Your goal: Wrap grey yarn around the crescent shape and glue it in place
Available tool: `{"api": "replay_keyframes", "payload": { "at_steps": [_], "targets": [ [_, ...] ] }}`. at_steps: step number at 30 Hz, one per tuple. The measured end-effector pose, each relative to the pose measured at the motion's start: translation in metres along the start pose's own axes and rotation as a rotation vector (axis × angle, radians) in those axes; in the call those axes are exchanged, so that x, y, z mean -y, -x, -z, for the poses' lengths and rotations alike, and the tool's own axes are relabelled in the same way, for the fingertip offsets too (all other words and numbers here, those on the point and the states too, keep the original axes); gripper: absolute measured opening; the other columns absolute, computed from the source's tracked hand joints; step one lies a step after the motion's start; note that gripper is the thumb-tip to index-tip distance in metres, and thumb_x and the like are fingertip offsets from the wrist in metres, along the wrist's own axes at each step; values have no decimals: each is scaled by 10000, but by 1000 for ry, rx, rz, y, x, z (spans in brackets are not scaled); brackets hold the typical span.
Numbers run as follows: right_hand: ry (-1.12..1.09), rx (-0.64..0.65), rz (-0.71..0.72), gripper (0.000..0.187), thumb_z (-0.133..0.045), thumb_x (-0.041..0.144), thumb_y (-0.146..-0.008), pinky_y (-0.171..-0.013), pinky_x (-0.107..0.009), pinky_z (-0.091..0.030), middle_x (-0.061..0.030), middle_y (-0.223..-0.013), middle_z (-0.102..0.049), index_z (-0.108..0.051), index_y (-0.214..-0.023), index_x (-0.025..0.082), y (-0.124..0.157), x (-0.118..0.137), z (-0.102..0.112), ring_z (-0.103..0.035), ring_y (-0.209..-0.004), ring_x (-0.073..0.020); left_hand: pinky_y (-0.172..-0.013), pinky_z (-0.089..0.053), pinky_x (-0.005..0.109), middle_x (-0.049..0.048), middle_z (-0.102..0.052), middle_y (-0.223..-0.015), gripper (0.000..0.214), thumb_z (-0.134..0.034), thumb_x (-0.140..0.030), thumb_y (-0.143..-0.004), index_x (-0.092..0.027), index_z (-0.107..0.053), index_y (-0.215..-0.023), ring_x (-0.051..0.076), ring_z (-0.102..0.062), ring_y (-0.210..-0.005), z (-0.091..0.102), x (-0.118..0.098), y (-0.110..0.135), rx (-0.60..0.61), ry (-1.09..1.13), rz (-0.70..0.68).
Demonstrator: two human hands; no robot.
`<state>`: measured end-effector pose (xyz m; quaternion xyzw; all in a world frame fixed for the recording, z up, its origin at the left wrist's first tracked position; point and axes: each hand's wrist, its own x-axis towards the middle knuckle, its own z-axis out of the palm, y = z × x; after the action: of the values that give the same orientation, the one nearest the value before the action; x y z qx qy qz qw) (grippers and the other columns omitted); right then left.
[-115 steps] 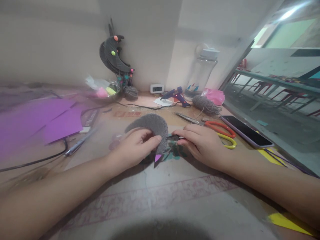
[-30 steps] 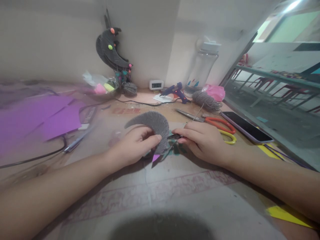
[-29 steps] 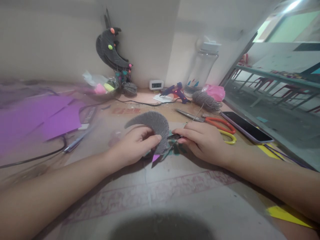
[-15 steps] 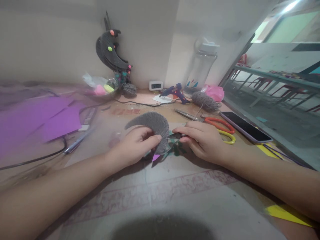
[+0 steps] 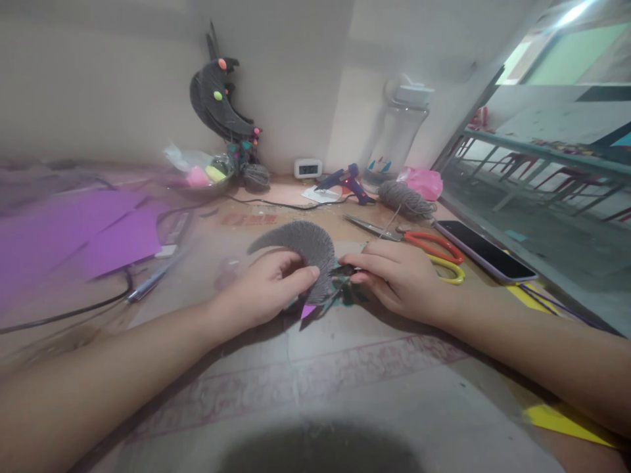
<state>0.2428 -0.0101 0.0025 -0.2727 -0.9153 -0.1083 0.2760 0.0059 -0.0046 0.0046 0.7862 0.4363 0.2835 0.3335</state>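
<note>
My left hand (image 5: 269, 289) pinches a grey crescent shape (image 5: 304, 244) wrapped in yarn, held upright just above the table. Its purple lower tip (image 5: 307, 311) shows below my fingers. My right hand (image 5: 397, 276) is closed in a pinch on a small dark thing (image 5: 344, 269) at the crescent's right edge; I cannot make out what it is. A thin grey strand runs from my right hand back to a ball of grey yarn (image 5: 407, 199). Small green paper bits (image 5: 349, 293) lie under my hands.
Orange-and-yellow scissors (image 5: 426, 250) and a phone (image 5: 484, 249) lie to the right. A glue gun (image 5: 345, 182), clock (image 5: 308, 168), water bottle (image 5: 397, 135) and a finished dark crescent (image 5: 217, 98) stand at the back. Purple sheets (image 5: 98, 236), a pen (image 5: 150, 281) and a cable (image 5: 73, 315) lie left.
Both hands keep almost the same place and grip on the crescent. Only the camera view shifts slightly.
</note>
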Motion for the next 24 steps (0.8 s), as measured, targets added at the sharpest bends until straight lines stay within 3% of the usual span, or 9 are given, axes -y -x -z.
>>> {"api": "replay_keyframes", "payload": {
  "at_steps": [24],
  "targets": [
    [-53, 0, -23, 285, -469, 306, -988, -584, -244, -393, -45, -762, -633, -676, -1062, 124, 0, -1, -2, -558, -662, -142, -473, -330, 229, -32, -500, -551, 356, -522, -406, -840, -180, -540, -565, 114, -465, -516, 1, 5, -1, -4, 50, 21]
  ]
}}
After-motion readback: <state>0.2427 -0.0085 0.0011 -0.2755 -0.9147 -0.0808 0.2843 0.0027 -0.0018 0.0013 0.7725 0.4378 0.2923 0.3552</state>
